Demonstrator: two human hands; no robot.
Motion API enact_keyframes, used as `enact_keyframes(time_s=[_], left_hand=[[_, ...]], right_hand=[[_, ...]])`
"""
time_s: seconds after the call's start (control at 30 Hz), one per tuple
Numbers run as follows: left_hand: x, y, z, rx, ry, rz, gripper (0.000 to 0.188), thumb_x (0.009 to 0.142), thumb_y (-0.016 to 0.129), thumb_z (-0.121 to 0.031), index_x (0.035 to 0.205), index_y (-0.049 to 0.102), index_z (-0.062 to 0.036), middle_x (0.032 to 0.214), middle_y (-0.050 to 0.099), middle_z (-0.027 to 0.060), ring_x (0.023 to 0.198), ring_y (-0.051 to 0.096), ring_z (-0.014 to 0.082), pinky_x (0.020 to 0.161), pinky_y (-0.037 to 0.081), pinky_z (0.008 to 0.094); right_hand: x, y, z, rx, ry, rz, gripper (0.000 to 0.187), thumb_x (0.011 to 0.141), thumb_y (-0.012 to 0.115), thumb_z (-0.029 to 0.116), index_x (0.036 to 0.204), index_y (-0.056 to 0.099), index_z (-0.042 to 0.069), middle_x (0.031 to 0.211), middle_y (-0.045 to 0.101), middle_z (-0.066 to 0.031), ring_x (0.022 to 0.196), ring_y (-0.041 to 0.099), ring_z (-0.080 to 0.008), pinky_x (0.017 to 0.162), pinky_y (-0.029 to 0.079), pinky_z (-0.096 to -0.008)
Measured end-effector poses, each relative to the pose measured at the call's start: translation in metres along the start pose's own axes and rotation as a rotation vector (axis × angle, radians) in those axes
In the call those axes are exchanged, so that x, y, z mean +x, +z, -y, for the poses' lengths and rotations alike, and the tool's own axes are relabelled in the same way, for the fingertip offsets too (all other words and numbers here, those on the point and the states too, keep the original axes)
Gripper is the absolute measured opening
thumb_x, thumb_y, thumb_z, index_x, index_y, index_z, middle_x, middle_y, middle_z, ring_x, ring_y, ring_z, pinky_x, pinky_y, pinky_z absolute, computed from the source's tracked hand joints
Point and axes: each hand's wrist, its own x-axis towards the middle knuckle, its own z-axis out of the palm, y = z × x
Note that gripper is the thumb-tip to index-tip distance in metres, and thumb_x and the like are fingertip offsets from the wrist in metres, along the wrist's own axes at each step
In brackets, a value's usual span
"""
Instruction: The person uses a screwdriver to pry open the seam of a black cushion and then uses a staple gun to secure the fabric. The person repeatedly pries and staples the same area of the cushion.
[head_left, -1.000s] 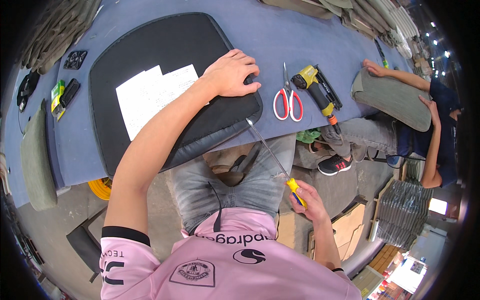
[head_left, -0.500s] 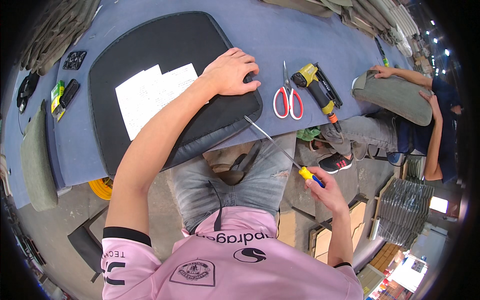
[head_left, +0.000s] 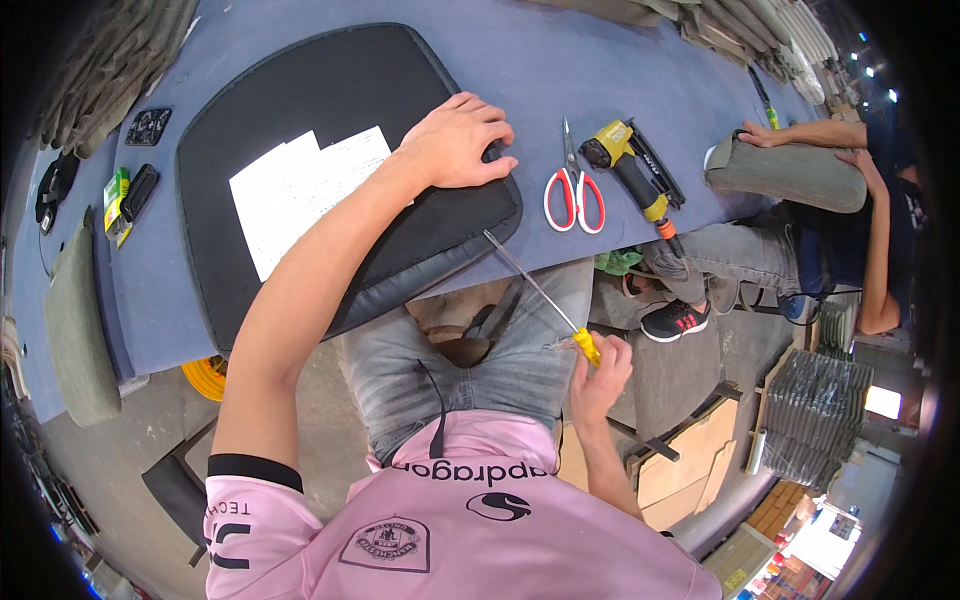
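the pink shirt [head_left: 460, 560] bears dark lettering [head_left: 475, 469], the papers [head_left: 285, 195] small writing.

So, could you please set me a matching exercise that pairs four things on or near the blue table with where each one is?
Things
1. yellow-handled metal screwdriver
2. scissors with red-and-white handles
3. yellow-and-black pistol-grip tool
4. white paper sheets with writing

Places
A. on the blue table, farther right from the black padded panel than the other thing lying there
B. lying on top of the panel
C. in the person's right hand
D. on the table, just right of the panel

Right pairs: 1-C, 2-D, 3-A, 4-B
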Motion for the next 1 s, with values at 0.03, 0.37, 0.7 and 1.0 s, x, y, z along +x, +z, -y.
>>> enact_keyframes(time_s=[0.03,0.37,0.7,1.0], left_hand=[[0.0,-0.001,-0.001,-0.005,-0.006,0.001,0.041,0.107,0.076,-0.046,0.125,0.083,-0.0103,0.147,0.077,0.0125,0.142,0.067,0.0342,0.131,0.045,0.0489],[-0.027,-0.048,0.068,-0.09,-0.061,-0.542,0.031,0.101,0.079,-0.022,0.13,0.08,-0.0096,0.147,0.077,0.0188,0.144,0.069,0.0404,0.126,0.053,0.0533],[-0.278,-0.138,0.209,0.611,-0.919,-0.266,0.066,0.114,0.064,-0.063,0.169,0.064,-0.0273,0.176,0.059,0.0193,0.166,0.05,0.0414,0.134,0.04,0.0611],[-0.301,-0.116,0.213,0.454,-0.949,-0.404,0.066,0.117,0.058,-0.063,0.175,0.058,-0.0314,0.183,0.052,0.0209,0.169,0.048,0.0441,0.137,0.042,0.0546]], right_hand=[[-0.003,0.009,0.002,0.026,0.014,-0.014,0.043,0.098,0.088,0.005,0.139,0.076,0.012,0.126,0.071,-0.0156,0.117,0.072,-0.0382,0.095,0.054,-0.0485],[0.053,-0.061,-0.068,0.66,0.186,0.871,0.044,0.099,0.092,0.008,0.141,0.078,0.0,0.123,0.079,-0.0107,0.111,0.074,-0.021,0.097,0.057,-0.035],[0.131,-0.14,-0.066,0.798,0.279,1.027,0.037,0.102,0.091,0.014,0.134,0.076,0.005,0.113,0.078,0.0021,0.095,0.069,-0.0075,0.082,0.055,-0.0278],[0.081,-0.07,-0.034,0.823,0.602,0.872,0.019,0.118,0.074,0.02,0.133,0.074,0.008,0.084,0.071,0.0027,0.068,0.059,-0.0024,0.057,0.041,-0.0222]])
